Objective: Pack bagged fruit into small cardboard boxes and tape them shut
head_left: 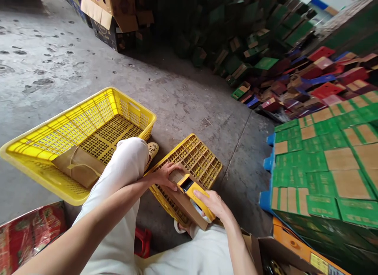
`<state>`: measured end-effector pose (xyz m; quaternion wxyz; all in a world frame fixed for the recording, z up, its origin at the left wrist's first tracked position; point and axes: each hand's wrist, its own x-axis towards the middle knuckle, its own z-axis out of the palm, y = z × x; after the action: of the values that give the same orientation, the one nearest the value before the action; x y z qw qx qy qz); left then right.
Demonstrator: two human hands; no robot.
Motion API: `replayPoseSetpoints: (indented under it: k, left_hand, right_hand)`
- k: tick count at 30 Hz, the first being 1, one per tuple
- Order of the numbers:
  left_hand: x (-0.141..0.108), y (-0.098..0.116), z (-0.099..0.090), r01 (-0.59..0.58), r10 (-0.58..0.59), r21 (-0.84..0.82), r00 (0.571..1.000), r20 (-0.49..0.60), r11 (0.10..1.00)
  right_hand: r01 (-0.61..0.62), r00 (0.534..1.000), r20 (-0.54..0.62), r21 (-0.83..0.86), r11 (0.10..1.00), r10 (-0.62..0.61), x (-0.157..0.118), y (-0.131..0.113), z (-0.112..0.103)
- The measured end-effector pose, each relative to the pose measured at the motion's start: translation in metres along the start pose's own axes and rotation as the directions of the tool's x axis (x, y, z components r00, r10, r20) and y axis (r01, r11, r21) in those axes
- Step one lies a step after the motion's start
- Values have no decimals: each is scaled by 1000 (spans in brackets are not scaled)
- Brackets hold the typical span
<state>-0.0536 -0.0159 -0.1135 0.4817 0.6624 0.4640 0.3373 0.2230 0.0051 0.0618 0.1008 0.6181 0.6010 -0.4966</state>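
My right hand is closed around a yellow tape dispenser, which rests against a long brown cardboard piece. At the cardboard's upper end lies my left hand, its fingers spread and touching the surface. Beneath the cardboard is an upturned yellow crate between my feet. A larger yellow basket stands to the left, with a brown cardboard item inside it.
Green and brown boxes are stacked on a blue pallet at the right. Jumbled cartons fill the back right. Open boxes stand at the top. A red package lies lower left; a red object is under me.
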Motion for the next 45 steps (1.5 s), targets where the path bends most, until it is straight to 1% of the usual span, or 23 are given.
replayPoseSetpoints:
  k: [3,5,6,7,9,11,13,15,19,26,30,35,38,42,45]
  left_hand:
    - [0,4,0,52,-54,87,998,19,995]
    - [-2,10,0,93,-95,194,995,2,977]
    - [-4,14,0,95,-93,252,995,-17,963]
    - [-6,17,1,75,-67,307,997,-37,949]
    - [-13,23,6,-23,41,396,998,-37,918]
    - [-21,27,13,-144,146,444,989,28,885]
    - [-29,29,20,-214,186,461,977,106,861]
    - [-34,30,26,-220,175,478,975,136,850]
    - [-37,29,31,-209,158,540,978,140,815]
    - [-35,23,33,-223,186,633,974,126,741]
    - [-35,23,32,-211,162,668,977,136,713]
    - [-36,25,34,-196,151,710,980,128,676]
    - [-39,28,41,-197,186,760,977,101,620]
    - [-44,36,57,-173,228,808,972,49,564]
    - [-44,40,66,-205,240,808,967,81,553]
  right_hand:
    - [-3,1000,-13,11,1000,3,4,3,3]
    - [-5,1000,-30,-7,1000,5,7,4,4]
    - [-1,999,-40,-16,1000,0,7,5,4]
    - [5,999,-47,-23,1000,-6,8,5,4]
    - [12,998,-54,-28,1000,-13,8,6,5]
    - [11,999,-48,-14,1000,-12,7,6,5]
    - [12,999,-39,8,1000,-12,7,7,6]
    - [14,999,-34,18,1000,-13,7,7,6]
    - [6,1000,-20,13,1000,-6,9,5,4]
    - [13,999,29,29,1000,-14,1,-4,-1]
    - [14,999,38,38,999,-15,-8,4,-7]
    - [11,999,-42,26,1000,-10,-12,21,-9]
    - [12,999,-52,7,1000,-12,-9,26,-4]
    - [12,998,-56,3,1000,-12,-3,30,0]
    - [21,999,-47,9,1000,-20,-2,31,0]
